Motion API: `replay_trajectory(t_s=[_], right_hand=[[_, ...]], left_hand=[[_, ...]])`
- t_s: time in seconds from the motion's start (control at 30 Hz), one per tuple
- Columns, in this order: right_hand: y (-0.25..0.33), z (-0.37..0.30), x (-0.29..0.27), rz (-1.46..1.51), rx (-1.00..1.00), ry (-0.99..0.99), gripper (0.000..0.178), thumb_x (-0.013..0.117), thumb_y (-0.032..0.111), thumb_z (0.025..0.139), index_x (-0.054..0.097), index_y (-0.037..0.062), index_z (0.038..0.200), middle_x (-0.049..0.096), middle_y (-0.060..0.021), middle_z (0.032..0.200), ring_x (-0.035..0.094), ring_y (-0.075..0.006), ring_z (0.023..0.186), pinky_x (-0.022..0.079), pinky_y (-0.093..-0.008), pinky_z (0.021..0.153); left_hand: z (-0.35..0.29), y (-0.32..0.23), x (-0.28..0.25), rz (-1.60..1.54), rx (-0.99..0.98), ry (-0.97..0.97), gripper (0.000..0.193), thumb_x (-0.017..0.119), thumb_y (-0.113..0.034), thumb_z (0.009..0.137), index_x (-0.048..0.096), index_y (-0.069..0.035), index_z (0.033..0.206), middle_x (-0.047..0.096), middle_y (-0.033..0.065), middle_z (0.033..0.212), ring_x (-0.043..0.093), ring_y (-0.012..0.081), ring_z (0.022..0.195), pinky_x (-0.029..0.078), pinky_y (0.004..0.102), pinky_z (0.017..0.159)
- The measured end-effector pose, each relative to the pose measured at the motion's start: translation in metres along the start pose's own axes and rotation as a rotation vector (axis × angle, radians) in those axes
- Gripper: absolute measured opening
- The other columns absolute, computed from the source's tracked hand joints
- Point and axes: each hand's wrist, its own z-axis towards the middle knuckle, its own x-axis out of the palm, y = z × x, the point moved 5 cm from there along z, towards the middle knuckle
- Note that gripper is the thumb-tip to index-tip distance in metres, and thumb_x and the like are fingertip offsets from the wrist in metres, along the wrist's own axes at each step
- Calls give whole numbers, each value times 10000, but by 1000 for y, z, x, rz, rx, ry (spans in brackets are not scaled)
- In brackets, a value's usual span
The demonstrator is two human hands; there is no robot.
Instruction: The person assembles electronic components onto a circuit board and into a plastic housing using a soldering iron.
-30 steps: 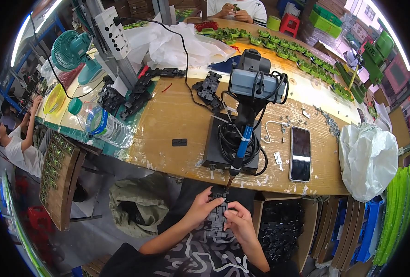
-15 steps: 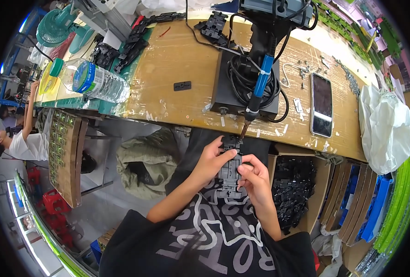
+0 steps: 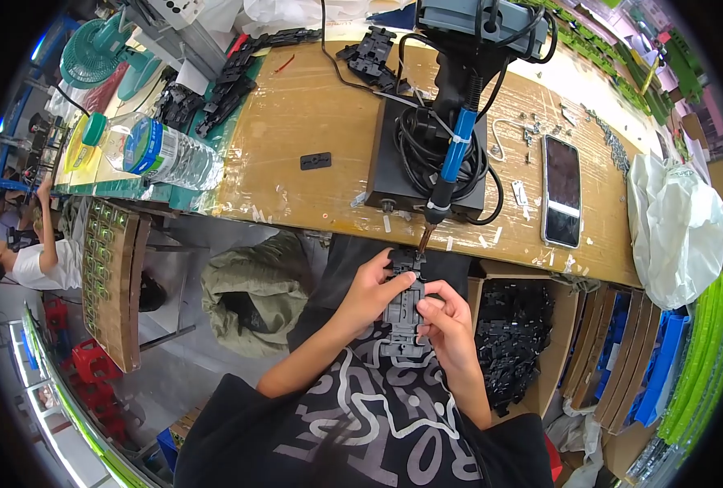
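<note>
Between my two hands, just off the table's front edge, is a long black moulded plastic part (image 3: pixel 405 313). My left hand (image 3: pixel 373 291) is closed round its upper left side, thumb lying across the top. My right hand (image 3: pixel 448 315) pinches its right side with thumb and fingers. Directly above the part's far end is a blue-handled electric screwdriver (image 3: pixel 459 146) in a stand, its metal tip pointing down and seeming to meet that end; exact contact is hard to make out. Fingers under the part are hidden.
Under the stand is a black box (image 3: pixel 384 167) with coiled cable. A phone (image 3: pixel 561 191), loose screws (image 3: pixel 609 138), a small black plate (image 3: pixel 315 161) and a water bottle (image 3: pixel 166 150) lie on the table (image 3: pixel 288 114). Below right, a carton holds many black parts (image 3: pixel 512 346). Another person (image 3: pixel 40 264) is far left.
The whole view has shifted slightly. Both hands keep the same grip on the black part, which stays under the screwdriver tip. The person at far left has moved an arm.
</note>
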Motion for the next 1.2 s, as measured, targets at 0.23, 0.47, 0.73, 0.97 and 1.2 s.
replay_trajectory(t_s=[0.23,0.47,0.73,0.97,1.2], right_hand=[[2,1,1,-13,-4,10,147,522,30,801,475,-22,931,593,-79,712,555,-102,529,477,-223,451],[1,-1,0,-20,7,-16,157,521,29,803,475,-26,942,591,-77,708,557,-100,533,479,-223,458],[1,-4,0,-18,13,-20,152,522,32,805,475,-24,939,593,-78,713,558,-100,537,480,-222,463],[1,-4,1,-17,8,-17,150,523,38,806,478,-26,935,594,-81,705,559,-105,525,474,-219,458],[4,2,2,-1,-10,2,140,523,38,806,481,-23,923,594,-85,702,557,-109,505,468,-215,453]], left_hand=[[1,0,0,-16,8,-14,210,516,-46,792,500,-7,997,556,40,891,536,80,782,431,202,679],[0,1,0,-27,-5,-12,205,512,-43,793,500,-3,994,556,41,886,533,77,787,429,202,684],[-2,3,1,-28,-4,7,205,512,-47,798,498,-4,998,556,41,883,533,75,775,428,198,668],[-3,0,2,-19,-1,-4,200,511,-51,799,502,-5,993,564,42,871,533,72,761,428,197,660],[5,0,0,-14,39,-27,200,535,-46,794,491,-2,983,563,38,818,530,62,711,439,190,608]])
